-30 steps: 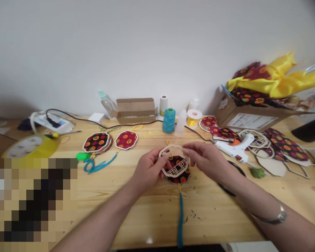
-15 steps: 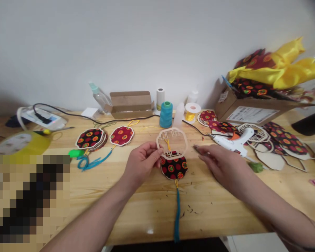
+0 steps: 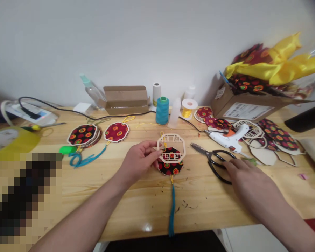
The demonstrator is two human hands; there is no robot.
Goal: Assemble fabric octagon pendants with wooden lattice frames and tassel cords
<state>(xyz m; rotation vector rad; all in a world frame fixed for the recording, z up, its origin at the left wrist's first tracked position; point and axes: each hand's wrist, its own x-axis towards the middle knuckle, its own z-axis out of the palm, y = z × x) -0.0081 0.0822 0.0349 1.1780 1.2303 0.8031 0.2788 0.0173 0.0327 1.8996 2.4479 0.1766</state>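
Observation:
My left hand (image 3: 143,159) pinches the left edge of a pale wooden lattice frame (image 3: 184,148), with thumb and fingers closed. Under and partly behind the frame is a black-and-red patterned fabric ornament (image 3: 170,170). A yellow loop shows at the ornament's upper end, and a blue tassel (image 3: 172,210) hangs toward the table's front edge. Black-handled scissors (image 3: 212,154) lie on the table to the right, their blades pointing left toward the frame. My right hand (image 3: 252,178) is over the scissors' handle loops, its fingers bent around the rear of them.
Finished-looking ornaments (image 3: 117,132) and a stack (image 3: 82,134) lie left. A white glue gun (image 3: 227,138) rests behind the scissors, near fabric pieces (image 3: 280,134) and a cardboard box (image 3: 245,105). Blue thread (image 3: 162,111), a bottle (image 3: 175,112) and a black cable (image 3: 107,121) stand or run behind.
My right hand has moved right, off the scissors' blades to their handles, uncovering the blades. The lattice frame in my left hand has come lower over the ornament.

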